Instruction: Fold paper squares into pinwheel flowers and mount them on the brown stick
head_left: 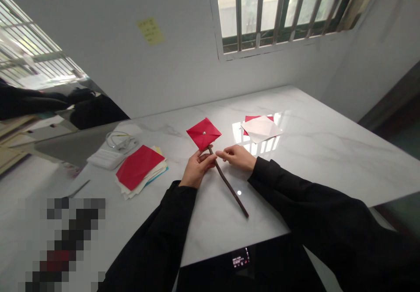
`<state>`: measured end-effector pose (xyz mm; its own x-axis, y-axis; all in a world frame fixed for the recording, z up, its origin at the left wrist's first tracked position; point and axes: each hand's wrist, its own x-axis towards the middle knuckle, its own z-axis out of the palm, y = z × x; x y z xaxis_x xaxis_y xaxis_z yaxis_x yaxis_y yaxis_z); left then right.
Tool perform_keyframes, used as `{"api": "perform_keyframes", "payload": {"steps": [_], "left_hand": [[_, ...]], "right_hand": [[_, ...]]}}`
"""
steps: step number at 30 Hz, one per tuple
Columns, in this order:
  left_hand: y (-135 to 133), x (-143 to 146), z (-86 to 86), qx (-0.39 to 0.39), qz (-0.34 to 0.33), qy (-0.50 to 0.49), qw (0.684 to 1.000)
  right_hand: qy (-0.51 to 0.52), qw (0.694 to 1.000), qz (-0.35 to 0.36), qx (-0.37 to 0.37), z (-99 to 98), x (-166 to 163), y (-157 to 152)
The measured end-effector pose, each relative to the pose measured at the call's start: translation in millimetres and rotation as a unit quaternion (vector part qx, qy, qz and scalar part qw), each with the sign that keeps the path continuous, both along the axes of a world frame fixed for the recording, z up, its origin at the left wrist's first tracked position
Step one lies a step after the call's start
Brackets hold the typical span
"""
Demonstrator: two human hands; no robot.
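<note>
A red folded-paper pinwheel [198, 139] with a small shiny pin at its centre sits at the top of a thin brown stick [226, 181]. My left hand [196, 168] grips the stick just below the paper, thumb and fingers closed round it. The lower end of the stick points toward me, to the right. Close by on the right, my right hand [239, 157] has its fingers curled in, the thumb and fingertips near the stick. Whether anything small is between those fingers is hidden.
On the marble-patterned table [328, 152], a pile of coloured paper [141, 167] lies left, beside a white device with a cable [110, 156]. White and red sheets [262, 128] lie right. A thin pointed tool [80, 188] and a pixelated area are lower left. A barred window [282, 7] is behind.
</note>
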<state>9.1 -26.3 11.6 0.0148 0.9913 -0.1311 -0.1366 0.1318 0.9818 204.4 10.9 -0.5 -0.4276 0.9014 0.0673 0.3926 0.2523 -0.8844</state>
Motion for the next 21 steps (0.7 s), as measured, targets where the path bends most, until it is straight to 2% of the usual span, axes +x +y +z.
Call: {"api": "perform_keyframes", "payload": {"steps": [3,6,10,16,21], "left_hand": [[0.5,-0.5,-1.3,0.001,0.008,0.002,1.000],[0.4,-0.7,-2.4,0.004,0.005,0.012,1.000],[0.5,-0.7,-3.1,0.004,-0.008,0.025,1.000],[1.0,-1.0,-3.7,-0.001,-0.009,0.017,1.000],[0.6,-1.5,-4.5,0.000,-0.007,0.014,1.000]], "right_hand": [[0.027,0.993,-0.110,0.019,-3.8,4.9,8.1],[0.075,0.985,-0.155,0.000,-6.1,8.2,13.9],[0.113,0.983,-0.143,-0.034,-5.3,9.1,15.9],[0.093,0.992,-0.083,-0.020,-7.9,8.6,17.4],[0.099,0.988,-0.122,0.002,-12.8,10.1,21.5]]}}
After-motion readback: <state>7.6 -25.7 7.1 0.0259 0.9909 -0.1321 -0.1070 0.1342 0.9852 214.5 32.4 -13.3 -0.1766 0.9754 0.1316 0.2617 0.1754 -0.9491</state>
